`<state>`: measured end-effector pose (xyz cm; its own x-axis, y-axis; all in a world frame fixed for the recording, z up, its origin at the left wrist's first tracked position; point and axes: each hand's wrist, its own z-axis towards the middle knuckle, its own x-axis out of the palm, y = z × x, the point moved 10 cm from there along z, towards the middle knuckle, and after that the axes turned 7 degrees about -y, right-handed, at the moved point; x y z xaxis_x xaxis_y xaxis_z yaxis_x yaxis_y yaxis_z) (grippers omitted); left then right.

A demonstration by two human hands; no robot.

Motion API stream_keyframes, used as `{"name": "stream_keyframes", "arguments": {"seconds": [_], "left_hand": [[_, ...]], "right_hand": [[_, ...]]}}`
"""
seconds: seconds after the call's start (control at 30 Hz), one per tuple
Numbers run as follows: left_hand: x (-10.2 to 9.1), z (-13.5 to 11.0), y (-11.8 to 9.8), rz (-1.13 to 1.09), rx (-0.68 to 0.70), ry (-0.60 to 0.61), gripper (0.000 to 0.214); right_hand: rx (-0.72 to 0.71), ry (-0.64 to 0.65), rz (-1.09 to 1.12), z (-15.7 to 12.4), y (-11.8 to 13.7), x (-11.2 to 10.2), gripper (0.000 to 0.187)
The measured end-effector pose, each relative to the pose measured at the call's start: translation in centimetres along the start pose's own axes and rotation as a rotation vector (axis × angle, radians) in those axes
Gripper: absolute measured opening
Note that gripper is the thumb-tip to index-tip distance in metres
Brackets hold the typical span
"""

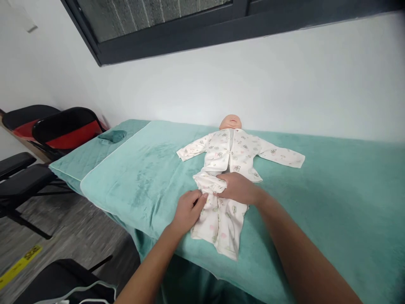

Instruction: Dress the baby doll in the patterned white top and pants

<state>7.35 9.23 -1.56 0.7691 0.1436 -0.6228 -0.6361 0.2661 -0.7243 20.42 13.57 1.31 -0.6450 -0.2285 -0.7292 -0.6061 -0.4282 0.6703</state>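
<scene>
A baby doll [230, 121] lies on its back with its head toward the wall. It wears a white printed baby shirt [218, 147] with the sleeves spread out to both sides. Below the shirt, white baby pants [210, 226] with the same kind of print lie over the doll's lower part, legs toward me. My left hand [188, 209] pinches the left side of the pants near the bunched waist. Closed on the waistband's right side is my right hand [237, 188], its fingertips partly hidden in the folds.
A green plush cover [133, 169] is spread over the massage bed, which has a face hole [113, 136] at its left end. Black and red folding chairs [68, 128] stand to the left. Another black chair [63, 280] with white cables is at the lower left. A wall and window frame run behind.
</scene>
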Motion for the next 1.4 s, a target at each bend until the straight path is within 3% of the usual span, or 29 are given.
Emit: {"name": "stream_keyframes", "arguments": {"seconds": [0.07,0.2,0.33,0.43,0.53,0.7,0.83,1.03,1.17,1.27,1.4], "left_hand": [[-0.5,1.5,-0.2,0.047,0.013,-0.034,0.039],[-1.2,4.1,-1.5,0.312,0.1,-0.121,0.032],[-0.8,3.3,-1.5,0.483,0.11,-0.183,0.034],[-0.7,1.1,0.3,0.365,-0.032,-0.177,0.033],[-1.1,-1.4,1.6,0.1,-0.175,-0.156,0.029],[-0.4,-4.7,0.8,-0.323,-0.369,-0.031,0.034],[0.0,-5.7,0.9,-0.431,-0.494,-0.11,0.035],[-0.3,-2.2,2.3,-0.314,-0.366,-0.244,0.028],[-0.2,-0.3,2.5,-0.349,-0.315,-0.216,0.026],[-0.1,-0.6,2.2,-0.344,-0.288,-0.188,0.026],[-0.8,-2.2,2.1,-0.363,-0.249,-0.253,0.026]], "right_hand": [[-0.002,0.001,0.063,-0.1,0.1,0.1,0.011],[0.018,-0.082,0.154,0.1,0.2,-0.5,0.016],[0.036,-0.155,0.129,0.3,-0.1,-1.0,0.015],[0.069,-0.201,0.099,0.4,-0.7,-1.2,0.014],[0.11,-0.236,0.107,0.4,-1.2,-1.5,0.014],[0.144,-0.265,0.141,0.5,-1.4,-1.8,0.012],[0.151,-0.248,0.135,0.3,-1.1,-1.8,0.008],[0.122,-0.24,0.145,0.1,-0.7,-1.9,0.008],[0.105,-0.217,0.108,0.2,-0.5,-2.0,0.011],[0.111,-0.178,0.014,0.2,-0.4,-1.8,0.015],[0.113,-0.116,0.004,-0.5,0.1,-2.3,0.018]]}}
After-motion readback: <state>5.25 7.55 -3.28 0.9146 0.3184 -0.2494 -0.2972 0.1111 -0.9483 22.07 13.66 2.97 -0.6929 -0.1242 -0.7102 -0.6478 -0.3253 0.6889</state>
